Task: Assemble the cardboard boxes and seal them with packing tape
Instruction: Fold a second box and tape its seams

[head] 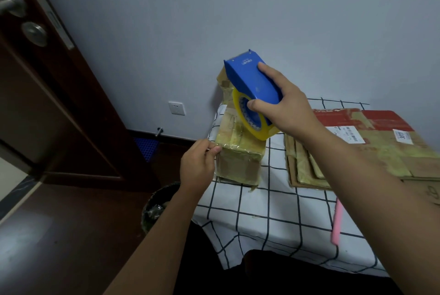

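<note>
I judge the small box (238, 149) nearly sealed: my left hand (197, 166) pinches the tape end at its corner, my right hand (283, 106) grips the dispenser (252, 82), and the flattened boxes (357, 149) on the bench (273, 218) remain unassembled.

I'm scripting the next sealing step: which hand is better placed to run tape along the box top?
Probably right: the right hand grips the dispenser above the box, while the left hand pinches its near corner.
</note>
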